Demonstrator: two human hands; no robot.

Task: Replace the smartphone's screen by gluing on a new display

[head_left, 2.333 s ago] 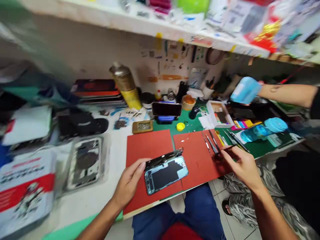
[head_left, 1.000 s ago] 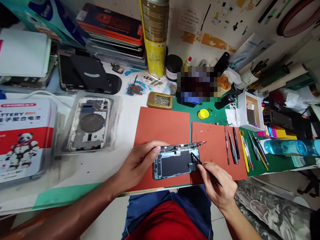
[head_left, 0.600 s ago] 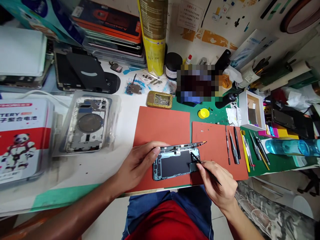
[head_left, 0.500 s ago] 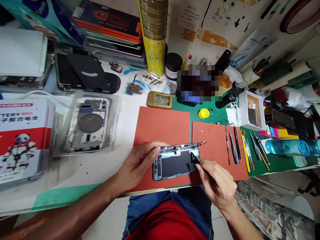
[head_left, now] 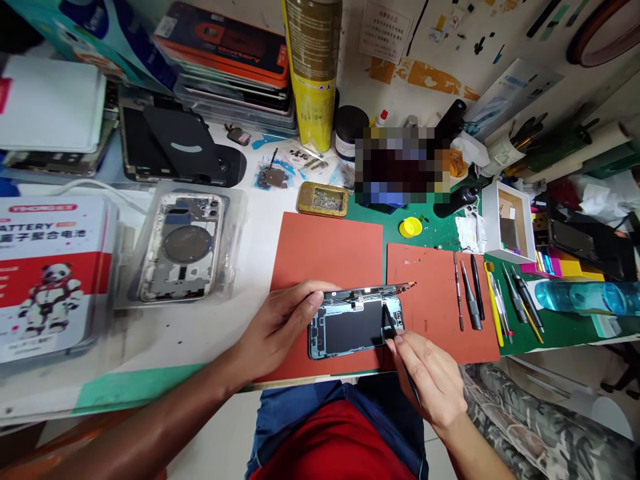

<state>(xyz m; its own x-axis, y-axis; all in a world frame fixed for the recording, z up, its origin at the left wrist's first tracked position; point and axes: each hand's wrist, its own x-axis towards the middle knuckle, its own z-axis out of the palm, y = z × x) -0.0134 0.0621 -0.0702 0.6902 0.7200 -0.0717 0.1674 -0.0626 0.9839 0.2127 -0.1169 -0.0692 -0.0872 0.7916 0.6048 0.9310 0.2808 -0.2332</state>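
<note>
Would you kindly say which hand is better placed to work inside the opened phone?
Probably the right hand: it holds the black tool, tip inside the opened phone; the left hand props the screen.

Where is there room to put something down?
Bare: the left red mat above the opened phone, the right red mat beside the tool row, and the white bench below the clear case. Crowded: the back edge and green mat.

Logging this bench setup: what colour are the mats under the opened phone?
Brick red; the mats show plainly in the head view.
</note>
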